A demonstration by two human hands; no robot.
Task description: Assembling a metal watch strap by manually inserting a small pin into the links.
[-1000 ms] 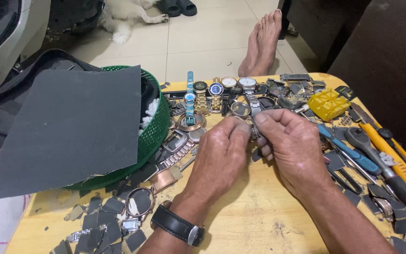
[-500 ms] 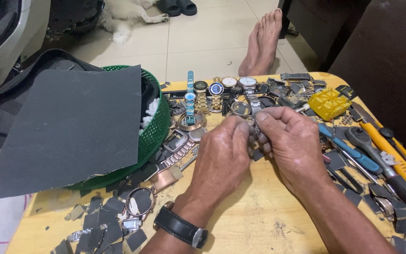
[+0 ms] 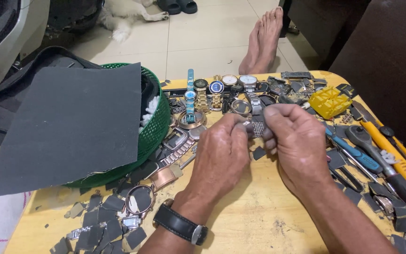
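Both hands meet over the middle of a yellow wooden table (image 3: 259, 221). My left hand (image 3: 224, 150), with a black wristwatch (image 3: 180, 225) on its wrist, pinches one end of a silver metal watch band (image 3: 257, 126). My right hand (image 3: 297, 141) grips the same band from the other side, fingers curled over it. Most of the band is hidden between the fingers. A row of wristwatches (image 3: 217, 91) lies just beyond the hands.
A green plastic basket (image 3: 158, 124) covered by a dark grey sheet (image 3: 66, 127) stands at left. Screwdrivers and pliers (image 3: 381, 150) and a yellow plastic holder (image 3: 330, 101) lie at right. Dark scraps and watch cases (image 3: 113, 216) litter the near left. A person's bare feet (image 3: 264, 40) rest beyond the table.
Both hands have stayed close together on the band, with only small finger shifts. Nothing else moved.
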